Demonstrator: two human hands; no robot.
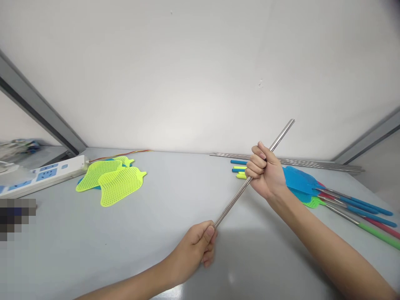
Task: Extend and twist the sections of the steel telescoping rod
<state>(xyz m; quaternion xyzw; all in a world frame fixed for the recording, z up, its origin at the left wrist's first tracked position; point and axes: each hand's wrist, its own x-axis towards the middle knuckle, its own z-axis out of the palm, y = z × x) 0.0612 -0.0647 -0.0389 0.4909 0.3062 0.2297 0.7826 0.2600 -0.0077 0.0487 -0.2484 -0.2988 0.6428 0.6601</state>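
Note:
A slim shiny metal rod (233, 203) slants up and to the right above the table. Closed on its lower end is my left hand (200, 246), thumb pressed along the metal. My right hand (264, 171) wraps its fingers around the rod higher up, and the rod's top end sticks out beyond the fist. Behind and below my right hand lie blue fly swatter heads (300, 181) and, partly hidden by it, several blue and yellow-green handle grips (240, 162). Loose yellow-green fly swatter heads (121, 187) overlap at the left, with blue ones partly covered beneath.
A bundle of thin metal rods (321, 165) runs along the wall at the back right. Finished-looking swatters with blue, red and green handles (379, 234) point toward the right edge. A white power strip (46, 175) and a thin red-yellow wire (121, 153) occupy the left.

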